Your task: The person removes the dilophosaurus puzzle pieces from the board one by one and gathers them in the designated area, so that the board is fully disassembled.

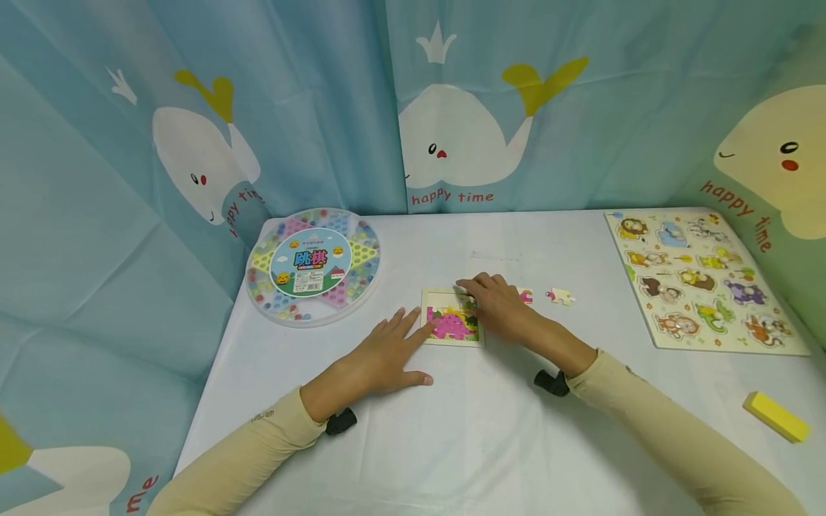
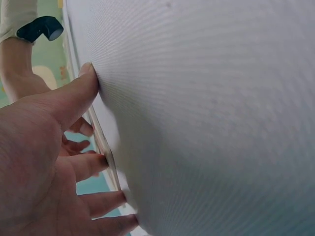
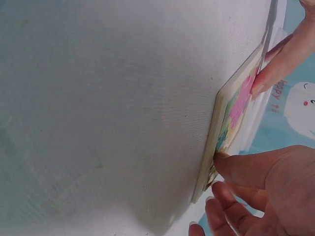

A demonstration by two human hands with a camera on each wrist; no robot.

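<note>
One framed puzzle (image 1: 449,327) on white table (image 1: 452,444)

Lies flat between the hands. Left hand (image 1: 387,352): fingers spread, one fingertip on puzzle. Right hand (image 1: 502,306): thumb touching puzzle's right side; cannot tell whether it pinches anything.

Lettering visible in the head view. Upper centre: red "happy time" on the pale blue curtain (image 1: 335,43), beneath the printed whale (image 1: 464,136). Upper right: the same words, slanting downward. Upper left: "happy tim", its end lost in a fold. Lower left: "me" only. Left of centre: the characters "跳棋" on the round label (image 1: 280,251) of the game case (image 1: 369,287); its finer print, beside a barcode, is illegible. Right wrist view, right side: "happy ti", turned sideways, on the curtain.
</note>
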